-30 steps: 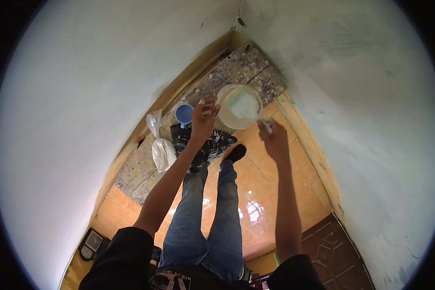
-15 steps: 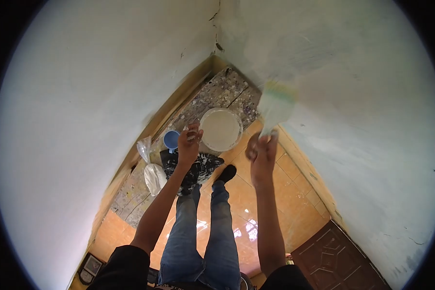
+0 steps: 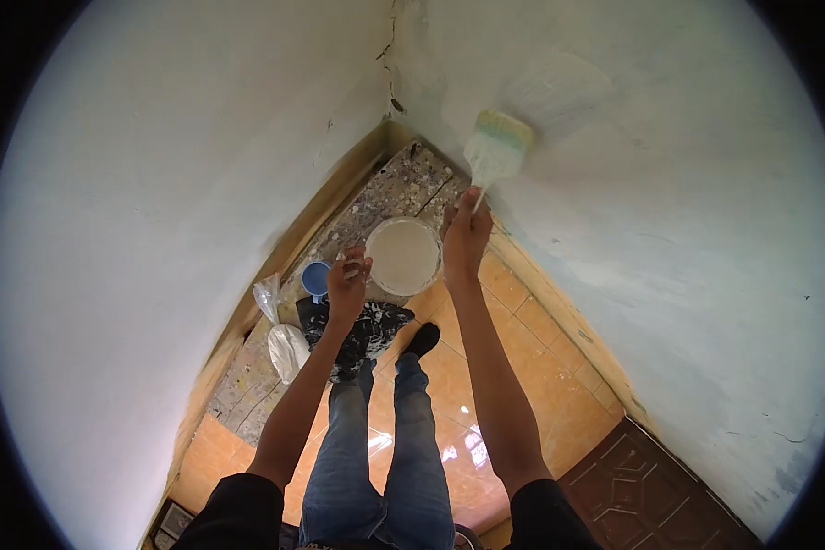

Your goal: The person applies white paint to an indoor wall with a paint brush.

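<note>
My right hand (image 3: 467, 238) is closed around the handle of a wide paintbrush (image 3: 497, 151). The brush head is pale green with a yellowish far edge, and it overlaps the right wall (image 3: 632, 183) near the corner, over a damp-looking grey patch. My left hand (image 3: 346, 286) hangs loosely curled, fingers a little apart, with white smears on them and nothing visible in them. Just right of it is a round bucket (image 3: 403, 256) filled with an off-white liquid. A blue mug (image 3: 316, 278) sits close to its left side.
A paint-spattered board (image 3: 390, 188) lies along the left wall (image 3: 174, 183). On it are a clear plastic bag of white powder (image 3: 289, 352) and a black, paint-streaked cloth (image 3: 376, 332). Orange floor tiles (image 3: 513, 321) run to a brown panelled door (image 3: 646, 490). A crack (image 3: 390, 55) marks the corner.
My right hand has carried the paintbrush up and left across the right wall toward the corner. The left hand stays beside the bucket, nearly unmoved; the whole view has shifted slightly.
</note>
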The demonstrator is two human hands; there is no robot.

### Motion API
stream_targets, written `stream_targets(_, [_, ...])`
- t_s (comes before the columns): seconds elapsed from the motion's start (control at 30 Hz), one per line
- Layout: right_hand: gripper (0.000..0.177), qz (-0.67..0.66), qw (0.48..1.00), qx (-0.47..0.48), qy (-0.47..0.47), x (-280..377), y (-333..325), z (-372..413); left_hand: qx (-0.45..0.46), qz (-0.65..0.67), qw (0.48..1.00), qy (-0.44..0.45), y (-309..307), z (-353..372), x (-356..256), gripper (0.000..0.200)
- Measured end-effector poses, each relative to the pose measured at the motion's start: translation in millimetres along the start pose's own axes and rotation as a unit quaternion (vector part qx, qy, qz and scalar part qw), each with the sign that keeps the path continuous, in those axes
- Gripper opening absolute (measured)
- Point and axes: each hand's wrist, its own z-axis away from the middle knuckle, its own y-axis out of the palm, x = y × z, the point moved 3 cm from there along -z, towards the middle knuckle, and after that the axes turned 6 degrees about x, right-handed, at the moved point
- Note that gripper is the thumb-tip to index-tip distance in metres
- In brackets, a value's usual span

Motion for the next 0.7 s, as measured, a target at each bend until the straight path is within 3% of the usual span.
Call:
stream_targets(0.17, [0.039, 0.045, 0.982, -0.021, -0.181, 77, 3, -29, 0.013, -0.013, 0.999, 0.026, -4, -3, 0, 0.022])
stream_targets(0.23, [0.040, -0.049, 0.985, -0.028, -0.164, 101, 4, -43, 0.014, 0.002, 1.000, 0.024, -3, -4, 5, 0.023])
stream_targets(0.37, [0.042, -0.008, 0.999, -0.040, -0.023, 18, -11, -34, 0.009, -0.002, 0.999, 0.033, -1, -3, 4, 0.024])
stream_targets(0.43, [0.041, -0.055, 0.993, -0.056, 0.084, -27, -10, -12, 0.006, -0.022, 0.999, 0.025, -3, -3, 0, 0.024])
stream_targets(0.53, [0.039, -0.014, 0.991, -0.081, 0.101, -22, -3, 5, 0.007, -0.046, 0.998, 0.030, -5, -5, -9, 0.024])
stream_targets(0.6, [0.037, 0.081, 0.993, -0.088, 0.005, -3, -1, -16, 0.008, -0.061, 0.996, 0.070, -7, -4, -9, 0.024])
stream_targets(0.7, [0.032, 0.042, 0.994, -0.079, -0.066, 56, 14, -43, 0.009, -0.045, 0.997, 0.058, -6, -5, -10, 0.024])
